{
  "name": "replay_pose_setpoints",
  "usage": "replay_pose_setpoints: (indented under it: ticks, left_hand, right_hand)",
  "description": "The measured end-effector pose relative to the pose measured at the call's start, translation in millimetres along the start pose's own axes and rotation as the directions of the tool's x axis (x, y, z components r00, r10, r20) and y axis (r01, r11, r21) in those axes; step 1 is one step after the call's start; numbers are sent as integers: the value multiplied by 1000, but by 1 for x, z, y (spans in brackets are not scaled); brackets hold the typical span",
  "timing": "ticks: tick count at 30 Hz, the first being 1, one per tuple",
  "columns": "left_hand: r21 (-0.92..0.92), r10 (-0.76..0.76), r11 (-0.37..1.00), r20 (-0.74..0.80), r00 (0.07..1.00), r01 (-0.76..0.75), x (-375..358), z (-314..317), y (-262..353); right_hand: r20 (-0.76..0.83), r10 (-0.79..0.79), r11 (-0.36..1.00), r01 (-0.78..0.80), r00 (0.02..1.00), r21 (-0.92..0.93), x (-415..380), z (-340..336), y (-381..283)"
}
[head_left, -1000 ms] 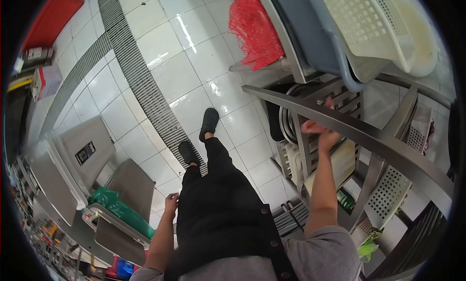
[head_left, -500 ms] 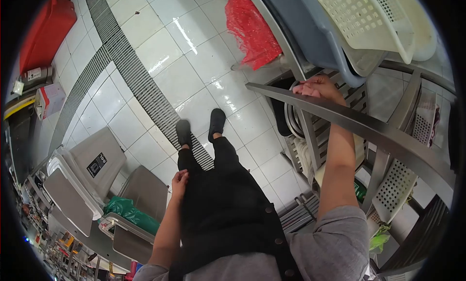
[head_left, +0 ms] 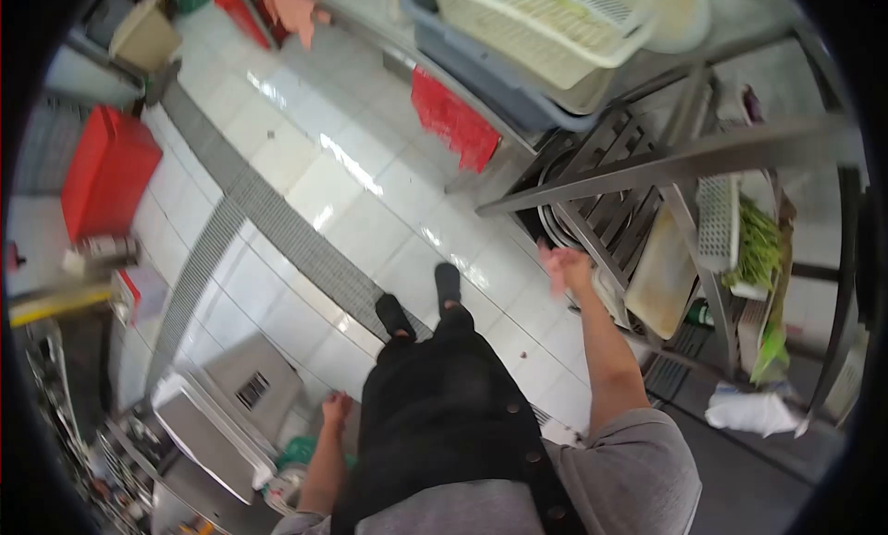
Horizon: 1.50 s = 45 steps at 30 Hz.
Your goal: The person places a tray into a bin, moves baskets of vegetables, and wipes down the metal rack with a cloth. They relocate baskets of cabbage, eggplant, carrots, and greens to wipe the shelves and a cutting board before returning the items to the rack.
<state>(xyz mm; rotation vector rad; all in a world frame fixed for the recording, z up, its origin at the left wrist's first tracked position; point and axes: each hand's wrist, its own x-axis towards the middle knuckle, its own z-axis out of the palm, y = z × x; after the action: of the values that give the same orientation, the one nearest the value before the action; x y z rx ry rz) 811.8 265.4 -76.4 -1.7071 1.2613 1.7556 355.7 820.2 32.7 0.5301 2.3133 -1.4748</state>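
My right hand [head_left: 570, 267] is closed round a small pink cloth [head_left: 555, 265], in front of the lower shelf of a metal rack. Over the floor on the left, beside my dark apron [head_left: 435, 396], my left hand [head_left: 337, 407] hangs with its fingers curled; whether anything is in them is too small to tell. The grey lidded bin [head_left: 245, 387] stands nearest to that hand. A red plastic bag [head_left: 453, 119] hangs from the counter edge, above and left of my right hand.
White baskets [head_left: 546, 26] sit in a grey tub [head_left: 472, 63] on the counter at the top. A metal beam [head_left: 647, 172] crosses the right side. Green vegetables [head_left: 760, 244] lie on the rack. A red bin [head_left: 109, 170] stands at the left by the floor drain [head_left: 250, 197].
My right hand has left the counter's metal edge and swung down with the pink cloth. The view has shifted, showing more of the rack and the far floor. My left hand hangs lower in view.
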Motion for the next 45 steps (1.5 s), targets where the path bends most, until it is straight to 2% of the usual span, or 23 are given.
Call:
replay_pose_setpoints:
  ticks: [1, 2, 4, 5, 9, 11, 13, 14, 16, 18, 19, 21, 22, 24, 26, 30, 32, 34, 37, 39, 41, 42, 45]
  left_hand:
    - [124, 13, 992, 54, 998, -20, -3, -11, 12]
    - [-169, 24, 986, 166, 986, 5, 39, -40, -17]
    - [53, -59, 997, 120, 991, 53, 18, -41, 23]
    - [96, -70, 993, 74, 995, 63, 12, -40, 35]
    - [322, -67, 947, 148, 987, 16, -8, -36, 91]
    - [417, -51, 908, 196, 979, -37, 3, -32, 117]
    - [517, -8, 846, 254, 967, -129, 14, -25, 144]
    - [570, 37, 794, 297, 954, -209, 19, -21, 156]
    - [637, 129, 680, 384, 914, -363, 30, -13, 183]
    - [587, 127, 748, 334, 934, -312, 33, 6, 214]
    - [501, 36, 852, 239, 970, -155, 28, 24, 235]
    - [503, 125, 825, 283, 951, -258, 19, 50, 266]
    - [487, 185, 810, 314, 931, -326, 14, 62, 280]
    - [473, 262, 787, 327, 908, -397, -14, 95, 307]
    - [461, 279, 759, 408, 869, -460, -24, 114, 323]
    - [418, 324, 684, 560, 762, -598, -99, 180, 358]
    - [405, 309, 649, 633, 710, -644, -147, 205, 362]
    - [421, 361, 518, 682, 637, -745, -204, 248, 366]
    - [374, 365, 417, 766, 530, -828, -254, 325, 360]
    - [214, 379, 330, 862, 337, -919, -305, 387, 348]
    - [41, 357, 267, 924, 138, -963, -353, 449, 334]
    - [-44, 337, 197, 941, 25, -979, -374, 477, 328]
    - [-95, 314, 182, 949, -34, -979, -456, 528, 309]
  right_hand:
    - [73, -44, 999, 43, 996, 6, -13, 15, 7]
    - [47, -69, 997, 67, 997, 49, -23, 28, -8]
    - [-178, -594, 782, 512, 784, -357, -75, 46, -70]
    - [-174, -731, 635, 565, 659, -527, -98, 40, -130]
    - [-407, -890, 455, 348, 205, -820, -133, -7, -293]
    - [-389, -914, 295, 471, -113, -831, -132, -35, -353]
    - [-476, -828, 395, 295, -295, -870, -72, -52, -346]
    - [-481, -822, 411, 267, -305, -872, -67, -50, -328]
    - [-587, -808, 512, 436, -47, -740, -59, -38, -295]
    - [-617, -755, 614, 573, 223, -543, -63, -29, -277]
    - [-630, -747, 619, 571, 215, -539, -72, -29, -272]
    - [-468, -804, 595, 484, 368, -642, -97, -40, -254]
    - [-392, -879, 473, 389, 273, -790, -96, -49, -228]
    - [-364, -820, 534, 363, 441, -763, -140, -59, -204]
    - [-383, -203, 973, 144, 901, -178, -176, -72, -160]
    - [-336, -211, 976, 176, 918, -130, -239, -122, -68]
    - [-468, -332, 938, 338, 819, -73, -268, -164, -56]
    - [-500, -257, 865, 427, 827, 262, -304, -206, -83]
    - [-666, -329, 756, 610, 669, 239, -330, -245, -133]
    - [-816, -332, 585, 782, 472, 214, -327, -258, -162]
    - [-860, -270, 511, 821, 433, 253, -312, -270, -167]
    - [-859, -265, 569, 791, 438, 227, -292, -280, -149]
    - [-842, -249, 755, 640, 479, 142, -243, -275, -125]
